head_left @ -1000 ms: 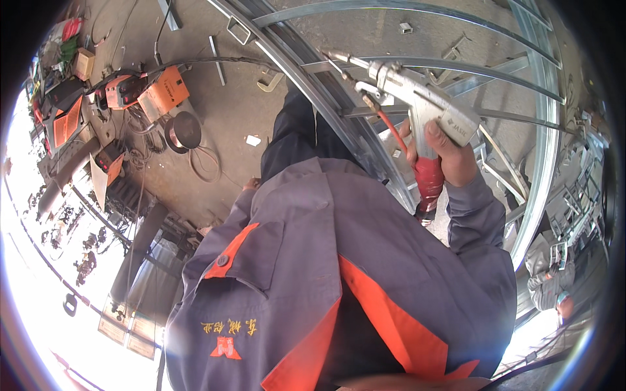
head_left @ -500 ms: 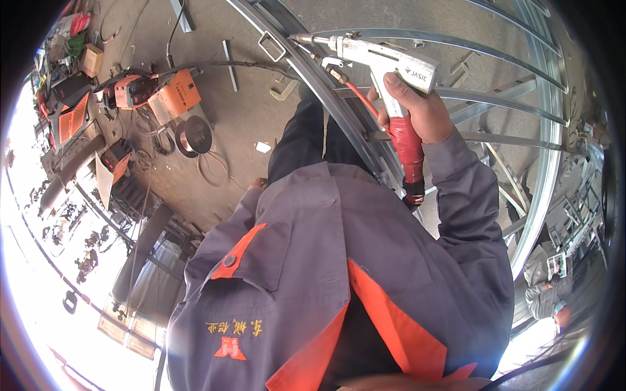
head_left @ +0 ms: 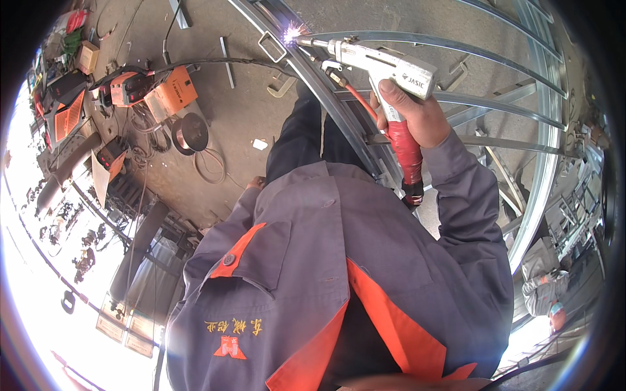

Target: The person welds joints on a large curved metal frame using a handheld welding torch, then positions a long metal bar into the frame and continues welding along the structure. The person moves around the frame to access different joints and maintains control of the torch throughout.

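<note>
Widest: grey concrete floor [head_left: 238,120], running under everything. Over it, a silver steel frame [head_left: 357,138] of long bars and slender curved rails, ahead and to my right, its double bar crossing in front of my legs.

Off left on the floor, an orange box-shaped machine with a dark base [head_left: 171,93].

White pistol-shaped welding torch [head_left: 385,65] with a red-wrapped handle, raised over the frame, nozzle pointing left at the double bar.

My right hand [head_left: 417,114]: fingers closed round the torch's grip, thumb laid along its near side.

Dark round wire spool [head_left: 190,133] on the floor, near the orange machine. Pale C-shaped clamp [head_left: 281,86], beyond my knees.

Rectangular metal loop [head_left: 272,47] at the double bar's edge. Just beside it, a violet-white flash with sparks [head_left: 291,32] at the nozzle tip.

My left hand [head_left: 257,183]: only a bit shows, by my thigh; cannot tell how its fingers stand.
</note>
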Demonstrator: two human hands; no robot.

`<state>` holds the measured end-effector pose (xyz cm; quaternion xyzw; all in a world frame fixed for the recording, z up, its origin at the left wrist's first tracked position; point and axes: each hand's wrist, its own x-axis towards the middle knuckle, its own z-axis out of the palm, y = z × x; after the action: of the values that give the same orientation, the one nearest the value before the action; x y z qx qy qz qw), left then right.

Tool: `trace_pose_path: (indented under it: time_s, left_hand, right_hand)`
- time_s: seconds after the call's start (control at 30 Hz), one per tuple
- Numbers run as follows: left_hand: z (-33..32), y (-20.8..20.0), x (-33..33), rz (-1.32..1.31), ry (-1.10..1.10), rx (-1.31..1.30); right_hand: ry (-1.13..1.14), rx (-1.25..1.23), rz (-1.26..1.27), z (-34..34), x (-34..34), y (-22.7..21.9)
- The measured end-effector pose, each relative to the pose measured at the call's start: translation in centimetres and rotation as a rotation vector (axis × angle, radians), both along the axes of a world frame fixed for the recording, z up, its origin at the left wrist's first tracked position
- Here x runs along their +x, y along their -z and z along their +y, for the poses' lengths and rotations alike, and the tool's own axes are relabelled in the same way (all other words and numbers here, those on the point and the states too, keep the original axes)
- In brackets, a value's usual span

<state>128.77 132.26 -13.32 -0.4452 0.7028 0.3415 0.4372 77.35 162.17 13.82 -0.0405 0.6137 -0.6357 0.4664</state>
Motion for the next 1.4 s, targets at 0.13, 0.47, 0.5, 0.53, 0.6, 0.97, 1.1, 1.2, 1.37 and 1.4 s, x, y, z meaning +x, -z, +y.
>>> trace_pose_path:
  time_s: [0.13,0.47,0.5,0.53,0.6,0.97,1.1,1.2,1.37,1.4]
  left_hand:
    - [-0.5,0.6,0.5,-0.008,-0.041,0.071]
    - [0.4,-0.6,-0.5,0.003,-0.025,0.012]
    - [0.5,-0.5,-0.5,-0.023,-0.034,0.013]
    - [0.5,-0.3,-0.5,-0.002,0.000,0.014]
    - [0.5,0.2,-0.2,-0.028,0.015,0.012]
    - [0.4,2.3,1.3,0.075,-0.002,0.042]
    - [0.6,1.8,0.5,0.017,0.016,0.028]
    - [0.7,1.3,0.1,0.023,0.035,0.014]
    - [0.7,1.5,0.1,0.054,0.029,0.012]
    - [0.7,1.6,0.2,0.026,0.022,0.005]
  right_hand:
    - [-0.008,0.004,0.011,-0.1,0.1,-0.1]
    - [-0.004,0.018,-0.020,-0.1,0.2,-0.5]
    - [-0.004,0.025,-0.034,-0.1,0.2,-0.5]
    - [-0.001,0.033,-0.042,0.0,0.3,-0.5]
    - [0.002,0.036,-0.048,0.0,0.4,-0.5]
    - [0.002,0.031,-0.044,0.5,0.8,-0.5]
    - [-0.001,0.053,-0.061,0.7,0.8,-0.5]
    - [-0.005,0.062,-0.057,0.7,0.9,-0.5]
    - [-0.020,0.076,-0.029,0.9,1.2,-0.8]
    - [-0.014,0.077,-0.034,1.0,1.2,-0.8]
